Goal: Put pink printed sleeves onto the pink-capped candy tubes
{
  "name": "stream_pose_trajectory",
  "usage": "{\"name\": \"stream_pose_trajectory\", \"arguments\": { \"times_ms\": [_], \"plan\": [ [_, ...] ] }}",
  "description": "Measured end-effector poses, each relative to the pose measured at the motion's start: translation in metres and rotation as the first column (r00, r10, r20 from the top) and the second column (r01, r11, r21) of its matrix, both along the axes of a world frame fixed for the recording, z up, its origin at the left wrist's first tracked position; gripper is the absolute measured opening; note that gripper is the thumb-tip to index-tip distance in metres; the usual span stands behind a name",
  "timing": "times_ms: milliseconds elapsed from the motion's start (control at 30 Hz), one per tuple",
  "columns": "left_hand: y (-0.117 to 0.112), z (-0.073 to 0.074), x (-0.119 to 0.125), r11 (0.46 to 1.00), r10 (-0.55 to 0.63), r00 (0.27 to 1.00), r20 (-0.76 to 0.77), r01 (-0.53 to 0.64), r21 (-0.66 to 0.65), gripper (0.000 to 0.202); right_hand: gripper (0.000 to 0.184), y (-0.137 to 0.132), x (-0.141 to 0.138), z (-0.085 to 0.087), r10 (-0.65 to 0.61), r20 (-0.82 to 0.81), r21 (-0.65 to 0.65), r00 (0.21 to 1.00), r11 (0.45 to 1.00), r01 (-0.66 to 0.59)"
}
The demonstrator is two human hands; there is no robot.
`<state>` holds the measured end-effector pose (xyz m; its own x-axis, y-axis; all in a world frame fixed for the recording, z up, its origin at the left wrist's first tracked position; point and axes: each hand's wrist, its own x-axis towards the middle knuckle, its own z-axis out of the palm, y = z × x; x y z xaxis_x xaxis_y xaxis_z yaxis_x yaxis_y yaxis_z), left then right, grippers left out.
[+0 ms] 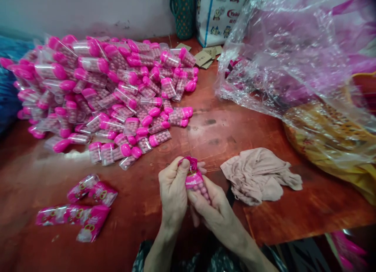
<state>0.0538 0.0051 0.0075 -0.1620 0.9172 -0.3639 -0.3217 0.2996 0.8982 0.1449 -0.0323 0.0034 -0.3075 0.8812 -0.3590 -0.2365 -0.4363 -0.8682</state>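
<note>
In the head view my right hand is closed around a small clear bottle of pink beads with a bright pink cap. My left hand pinches a pink printed plastic sleeve at the capped end of that bottle; how far the sleeve covers the cap I cannot tell. To the left lie several more printed sleeves, some folded. Behind them a big heap of similar pink-capped bottles spreads over the red-brown table.
A crumpled beige cloth lies right of my hands. Clear plastic sheeting drapes over a yellow basket at the right. Cardboard pieces and a white printed bag are at the back.
</note>
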Motion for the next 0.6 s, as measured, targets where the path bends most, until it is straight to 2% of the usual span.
{"name": "stream_pose_trajectory", "arguments": {
  "times_ms": [100, 167, 233, 300, 367, 433, 533, 600],
  "plan": [
    [0.002, 0.000, -0.002, 0.999, -0.016, 0.991, 0.130, 0.020, -0.030, 0.017, 0.022, 0.000, 0.001, 0.003, 0.004, 0.174, 0.063, 0.985, 0.998, -0.015],
    [0.006, 0.001, -0.007, 0.994, -0.074, 0.971, 0.228, 0.091, -0.065, 0.021, 0.021, 0.000, 0.002, 0.004, 0.007, 0.243, 0.067, 0.970, 0.997, -0.024],
    [0.011, 0.002, -0.015, 0.980, -0.169, 0.954, 0.248, 0.189, -0.060, 0.024, 0.020, 0.000, 0.004, 0.003, 0.012, 0.269, 0.052, 0.963, 0.998, -0.027],
    [0.015, 0.002, -0.023, 0.966, -0.246, 0.955, 0.168, 0.256, -0.037, 0.023, 0.018, 0.002, 0.006, 0.001, 0.009, 0.270, 0.049, 0.963, 0.999, -0.023],
    [0.016, 0.001, -0.027, 0.963, -0.265, 0.963, 0.047, 0.267, -0.037, 0.017, 0.014, 0.004, 0.006, -0.001, 0.011, 0.254, 0.058, 0.967, 0.998, -0.027],
    [0.015, -0.001, -0.027, 0.970, -0.243, 0.968, -0.062, 0.240, -0.046, 0.009, 0.014, 0.005, 0.005, -0.003, 0.010, 0.238, 0.058, 0.971, 0.998, -0.024],
    [0.011, -0.005, -0.022, 0.985, -0.170, 0.970, -0.175, 0.169, -0.019, 0.018, 0.013, 0.006, 0.003, -0.006, 0.006, 0.228, 0.038, 0.974, 0.999, -0.015],
    [0.008, -0.008, -0.018, 0.994, -0.102, 0.975, -0.195, 0.107, 0.013, 0.019, 0.015, 0.005, 0.001, -0.008, -0.007, 0.231, 0.028, 0.973, 1.000, 0.000]
  ]
}}
